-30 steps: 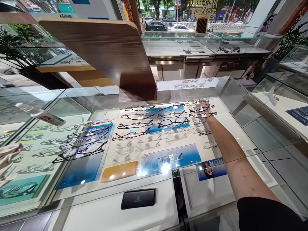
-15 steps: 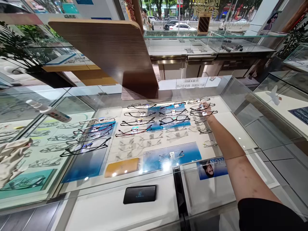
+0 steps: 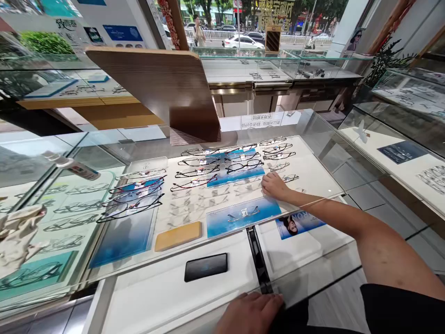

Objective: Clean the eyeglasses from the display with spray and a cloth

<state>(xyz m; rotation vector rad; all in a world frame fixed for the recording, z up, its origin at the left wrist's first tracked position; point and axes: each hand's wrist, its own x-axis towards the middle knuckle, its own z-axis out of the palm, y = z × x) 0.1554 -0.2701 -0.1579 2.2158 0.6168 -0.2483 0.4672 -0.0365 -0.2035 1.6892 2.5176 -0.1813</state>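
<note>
My right hand (image 3: 275,186) is inside the glass display case, fingers curled in and low over the white display board (image 3: 309,162). What it holds, if anything, is hidden. Around it are a thin-framed pair of glasses (image 3: 279,167), dark-framed glasses (image 3: 278,156) farther back, and a blue card (image 3: 219,218) with a rimless pair (image 3: 243,214) on it. At the bottom, my left hand (image 3: 252,313) has its fingers bent over the front edge of the open drawer (image 3: 149,297). Inside that drawer lies a black glasses case (image 3: 206,267).
Several rows of glasses (image 3: 194,183) stand on the display board. A tan case (image 3: 178,235) lies at its front. On the glass top are a white spray bottle (image 3: 72,165), a crumpled cloth (image 3: 19,239) and a brown wooden panel (image 3: 156,88). More glass cases (image 3: 389,148) stand right.
My right hand has drawn back from the far-right glasses, toward me and left. My left hand has come into view at the drawer. The view has shifted slightly.
</note>
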